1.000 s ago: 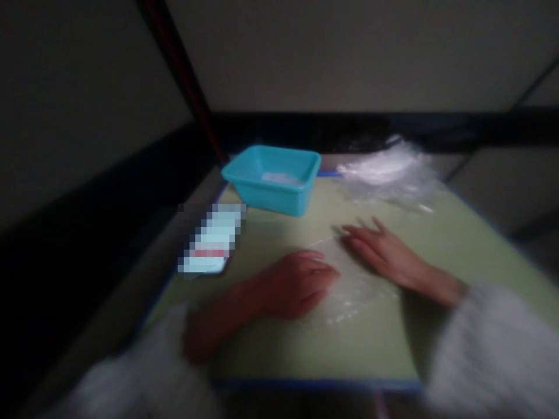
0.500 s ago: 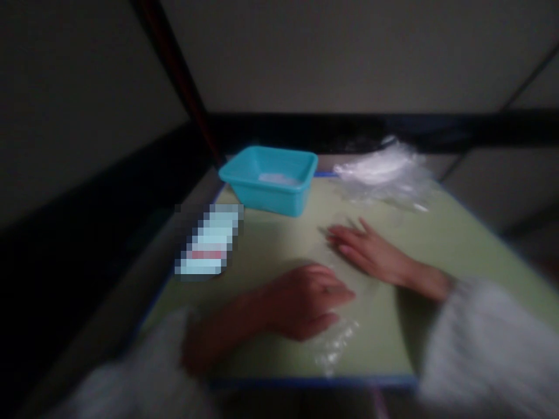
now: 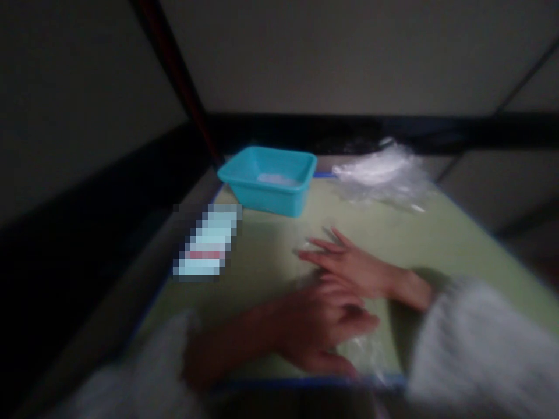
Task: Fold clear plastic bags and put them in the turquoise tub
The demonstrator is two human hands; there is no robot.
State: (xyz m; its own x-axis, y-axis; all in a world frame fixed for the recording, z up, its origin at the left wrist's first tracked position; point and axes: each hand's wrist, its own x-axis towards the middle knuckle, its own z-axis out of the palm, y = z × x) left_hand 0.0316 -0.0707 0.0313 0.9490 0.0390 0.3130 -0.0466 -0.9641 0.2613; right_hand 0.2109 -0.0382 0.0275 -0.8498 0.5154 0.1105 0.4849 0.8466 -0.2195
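Note:
A clear plastic bag or film (image 3: 369, 352) lies on the green table top under and beside my hands, its outline hard to make out in the dim, blurred picture. My left hand (image 3: 323, 326) is palm down over it near the front edge, thumb and fingers apart. Just beyond, my right hand (image 3: 349, 267) rests flat with fingers stretched to the left. The fingertips of my left hand overlap its lower side in view. Neither hand visibly grips anything.
A turquoise plastic basin (image 3: 275, 198) with something whitish inside stands at the back left. Crumpled clear plastic bags (image 3: 379, 171) lie at the back right. A pixelated pale panel (image 3: 209, 241) is at the left edge of the blue-rimmed table (image 3: 445, 244).
My left hand has shifted right and toward me, spreading its thumb. My right hand has moved left and slightly nearer, closing the gap between them. The plastic by the front edge has shifted right.

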